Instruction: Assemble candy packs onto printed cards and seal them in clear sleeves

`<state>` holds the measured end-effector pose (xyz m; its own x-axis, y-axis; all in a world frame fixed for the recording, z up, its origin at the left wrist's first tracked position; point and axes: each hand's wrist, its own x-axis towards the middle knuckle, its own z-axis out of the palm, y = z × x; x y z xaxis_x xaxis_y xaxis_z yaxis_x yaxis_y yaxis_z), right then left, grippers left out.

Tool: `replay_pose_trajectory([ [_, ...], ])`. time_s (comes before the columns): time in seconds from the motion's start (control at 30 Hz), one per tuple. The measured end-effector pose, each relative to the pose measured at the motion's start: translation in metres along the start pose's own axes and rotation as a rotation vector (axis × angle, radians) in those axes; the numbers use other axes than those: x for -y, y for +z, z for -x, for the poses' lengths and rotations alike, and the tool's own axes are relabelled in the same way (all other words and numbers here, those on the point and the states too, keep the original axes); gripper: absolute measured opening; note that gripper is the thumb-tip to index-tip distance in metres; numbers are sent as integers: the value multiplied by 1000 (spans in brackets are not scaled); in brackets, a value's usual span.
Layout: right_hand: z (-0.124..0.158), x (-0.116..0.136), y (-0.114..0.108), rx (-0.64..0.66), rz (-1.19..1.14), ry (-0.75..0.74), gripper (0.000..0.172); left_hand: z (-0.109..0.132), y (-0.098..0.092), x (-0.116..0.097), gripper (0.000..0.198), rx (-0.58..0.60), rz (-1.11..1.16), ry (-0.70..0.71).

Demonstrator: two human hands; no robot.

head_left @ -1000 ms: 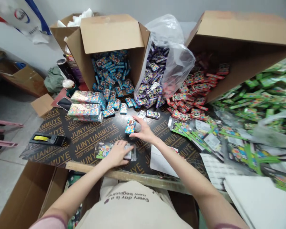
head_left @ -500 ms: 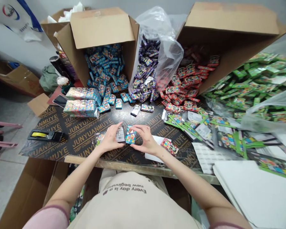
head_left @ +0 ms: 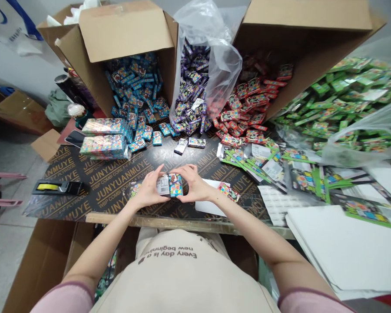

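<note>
My left hand [head_left: 147, 189] grips a clear packet with a white barcode label [head_left: 163, 185], held just above the dark printed board [head_left: 117, 178]. My right hand [head_left: 193, 186] pinches a small blue box [head_left: 175, 184] right against the packet's open side. Both hands meet at the board's near middle. A red box [head_left: 228, 191] lies on white paper [head_left: 211, 204] beside my right wrist.
At the back, an open carton of blue boxes [head_left: 137, 87], a plastic bag of purple boxes [head_left: 195, 78] and a carton of red boxes [head_left: 257, 95]. Green packets [head_left: 345, 100] pile at the right. Wrapped bundles [head_left: 104, 145] and a tape dispenser [head_left: 57, 187] are at the left.
My right hand carried the blue box from mid-board back towards me. My left hand lifted the clear packet off the board, and the two now meet.
</note>
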<state>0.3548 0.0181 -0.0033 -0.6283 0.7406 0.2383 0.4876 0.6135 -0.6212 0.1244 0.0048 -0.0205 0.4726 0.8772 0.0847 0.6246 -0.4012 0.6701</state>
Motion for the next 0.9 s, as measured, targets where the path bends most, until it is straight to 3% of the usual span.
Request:
replay_pose_trajectory([
  [0.13,-1,-9,-2,23,-33,-59,80,0,2,0,112,11,0,64],
  [0.27,2,-9,4,-167,-1,1,88,-2,-2,4,111,-68,-8,14],
  [0.43,-5,-10,17,-77,-27,-58,65,-6,-3,6,111,-76,-19,-9],
  [0.53,-28,-45,18,-311,75,173,58,-8,1,6,112,-78,-49,-37],
  [0.6,-47,-79,15,-399,209,341,73,-10,7,8,111,-49,-94,-35],
  [0.67,-64,-110,11,-318,287,401,87,-10,14,11,108,5,-153,-22],
  [0.73,-73,-124,8,-231,303,396,88,-9,19,16,103,52,-197,-30],
  [0.8,-73,-118,9,-218,218,356,85,-8,22,20,95,38,-184,-75],
  [0.9,-61,-81,16,-249,-152,234,93,-10,18,18,70,-168,66,-240],
])
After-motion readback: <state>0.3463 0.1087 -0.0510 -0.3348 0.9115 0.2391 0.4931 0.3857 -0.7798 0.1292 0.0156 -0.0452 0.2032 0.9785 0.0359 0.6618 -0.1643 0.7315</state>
